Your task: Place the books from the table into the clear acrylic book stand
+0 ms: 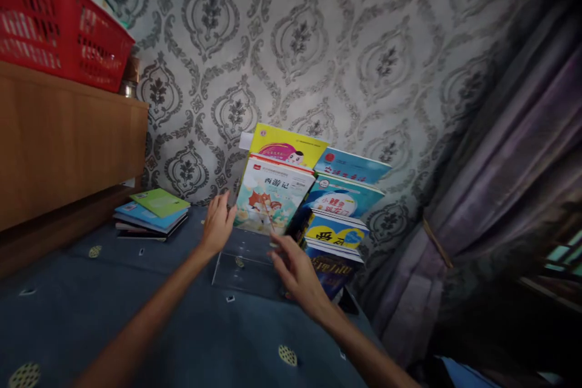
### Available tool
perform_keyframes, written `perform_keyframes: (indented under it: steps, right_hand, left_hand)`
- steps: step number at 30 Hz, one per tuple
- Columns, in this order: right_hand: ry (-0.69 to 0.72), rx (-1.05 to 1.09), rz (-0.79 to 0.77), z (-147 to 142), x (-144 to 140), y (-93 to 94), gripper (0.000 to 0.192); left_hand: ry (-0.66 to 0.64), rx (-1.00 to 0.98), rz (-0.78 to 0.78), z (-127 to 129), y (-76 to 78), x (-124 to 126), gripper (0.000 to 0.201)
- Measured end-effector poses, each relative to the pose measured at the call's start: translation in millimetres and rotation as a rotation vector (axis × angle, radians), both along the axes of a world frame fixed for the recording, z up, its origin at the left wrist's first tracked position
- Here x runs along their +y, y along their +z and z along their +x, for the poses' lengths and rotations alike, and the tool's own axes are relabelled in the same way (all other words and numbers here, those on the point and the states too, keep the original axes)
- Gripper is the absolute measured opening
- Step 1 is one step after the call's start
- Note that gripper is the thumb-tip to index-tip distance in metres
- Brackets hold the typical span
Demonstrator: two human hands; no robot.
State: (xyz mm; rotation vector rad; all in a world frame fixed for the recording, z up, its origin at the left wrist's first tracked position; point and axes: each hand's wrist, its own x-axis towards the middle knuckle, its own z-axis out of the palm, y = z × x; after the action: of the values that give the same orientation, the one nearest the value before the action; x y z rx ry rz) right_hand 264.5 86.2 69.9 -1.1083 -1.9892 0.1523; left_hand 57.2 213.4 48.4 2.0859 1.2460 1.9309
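Observation:
A clear tiered book stand (248,276) stands on a dark blue patterned cloth against the wall. On its left side rests a picture book with a pale green cover (273,197), with a yellow book (284,144) behind it. Beside the left edge of the pale book is my left hand (218,223), open, with fingers raised. In front of the book's lower right corner I see my right hand (297,273), its fingers loosely stretched over the stand's lower tier. Neither hand visibly holds anything. Whether the fingertips touch the stand or book, I cannot tell.
Several books, including a blue-and-yellow one (336,231), fill the stand's right side. A small stack of books (152,215) lies at the left, near a wooden cabinet (68,139) bearing a red basket (97,51). A grey-purple curtain (473,182) hangs at the right.

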Motion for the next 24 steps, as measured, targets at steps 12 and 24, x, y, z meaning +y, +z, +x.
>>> perform_keyframes:
  steps: [12, 24]
  right_hand:
    - [-0.143, 0.160, -0.250, -48, -12, -145.0, 0.037]
    - [-0.174, 0.187, -0.240, -48, 6, -107.9, 0.042]
  left_hand:
    - [-0.153, -0.084, -0.015, -5, -12.7, 0, 0.044]
    - [-0.277, -0.112, 0.009, 11, -12.5, -14, 0.048]
